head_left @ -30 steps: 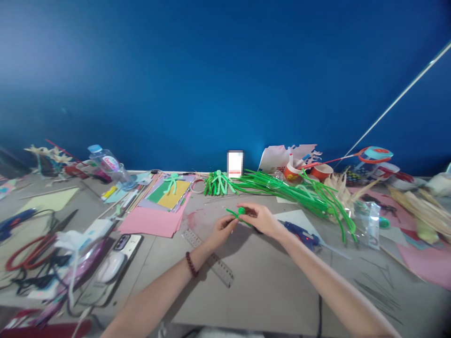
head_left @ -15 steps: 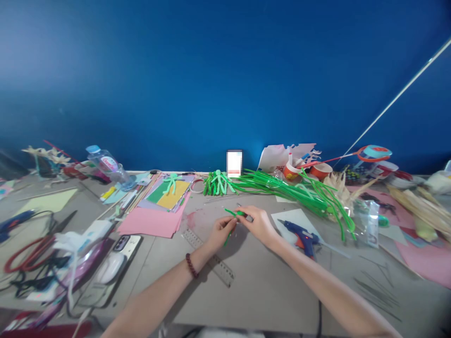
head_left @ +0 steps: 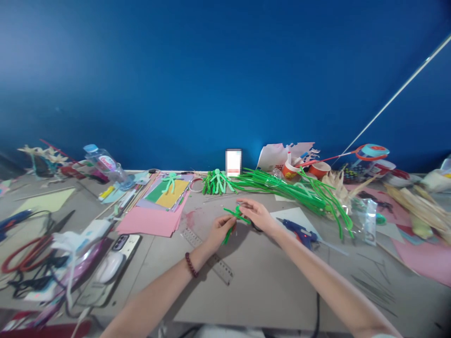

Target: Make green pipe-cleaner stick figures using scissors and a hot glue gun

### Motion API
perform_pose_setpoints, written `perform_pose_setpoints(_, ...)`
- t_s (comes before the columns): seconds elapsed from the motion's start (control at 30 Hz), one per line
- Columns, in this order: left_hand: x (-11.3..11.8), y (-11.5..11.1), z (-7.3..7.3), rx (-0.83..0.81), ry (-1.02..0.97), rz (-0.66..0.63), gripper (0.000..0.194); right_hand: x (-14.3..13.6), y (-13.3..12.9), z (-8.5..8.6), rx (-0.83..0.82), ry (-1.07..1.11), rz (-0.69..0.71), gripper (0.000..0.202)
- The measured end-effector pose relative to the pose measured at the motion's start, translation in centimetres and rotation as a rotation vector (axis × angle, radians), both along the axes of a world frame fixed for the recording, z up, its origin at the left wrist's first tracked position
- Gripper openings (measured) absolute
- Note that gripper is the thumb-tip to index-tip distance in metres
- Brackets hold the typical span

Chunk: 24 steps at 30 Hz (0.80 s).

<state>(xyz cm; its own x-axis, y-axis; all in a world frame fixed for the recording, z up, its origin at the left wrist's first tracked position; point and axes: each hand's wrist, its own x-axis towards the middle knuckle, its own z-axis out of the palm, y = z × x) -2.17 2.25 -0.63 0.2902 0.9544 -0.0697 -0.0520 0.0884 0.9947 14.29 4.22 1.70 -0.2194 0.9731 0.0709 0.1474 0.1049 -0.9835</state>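
Between my hands is a small green pipe-cleaner figure [head_left: 237, 212] with thin limbs sticking out. My left hand [head_left: 221, 229] pinches it from the lower left, and one green limb hangs below the fingers. My right hand [head_left: 256, 215] is at its upper right, with thumb and fingers closed around the top part; a dark thin item shows under that palm. Beneath my left wrist lies a clear ruler [head_left: 221, 269]. Several finished-looking green figures [head_left: 217, 180] lie against the wall, beside a long bundle of green pipe cleaners [head_left: 289, 188].
A blue glue gun [head_left: 299, 232] rests on white paper right of my hands. Pink sheets [head_left: 150, 221] and a phone with a white case [head_left: 114, 265] lie left. Farther back are a lit screen [head_left: 233, 163], a bottle [head_left: 105, 162] and red cups [head_left: 319, 169].
My right hand's fingers have shifted on the green figure, and more of its green limbs show between the hands. The view has moved slightly.
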Motion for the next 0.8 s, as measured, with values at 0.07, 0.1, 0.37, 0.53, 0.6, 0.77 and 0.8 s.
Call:
perform_pose_setpoints(0.07, 0.0, 0.0, 0.1, 0.022, 0.001, -0.002, 0.043, 0.1, -0.1, 0.0, 0.048, -0.043, 0.028, 0.041)
perform_pose_setpoints(0.1, -0.1, -0.1, 0.2, 0.033, 0.0, 0.001, 0.042, 0.1, -0.1, 0.0, 0.077, -0.076, 0.036, 0.039)
perform_pose_setpoints(0.37, 0.2, -0.4, 0.3, 0.053, -0.009, 0.048, 0.044, -0.5, -1.3, 0.9, 0.238, -0.272, -0.057, 0.024)
perform_pose_setpoints(0.53, 0.4, -0.7, 0.4, -0.009, -0.074, 0.063, 0.042, -0.8, -1.2, 0.2, 0.193, -0.157, -0.088, 0.025)
perform_pose_setpoints(0.6, 0.4, -0.8, 0.5, -0.037, -0.097, 0.055, 0.041, -0.8, -1.0, -0.2, 0.1, -0.059, -0.055, 0.031)
perform_pose_setpoints(0.77, 0.3, -0.5, -0.1, -0.11, -0.202, 0.023, 0.033, -0.8, -0.6, 0.1, -0.035, 0.209, -0.033, 0.048)
perform_pose_setpoints(0.8, 0.2, -0.4, -0.3, -0.139, -0.241, 0.025, 0.029, -0.7, -0.5, 0.2, -0.036, 0.235, -0.073, 0.048)
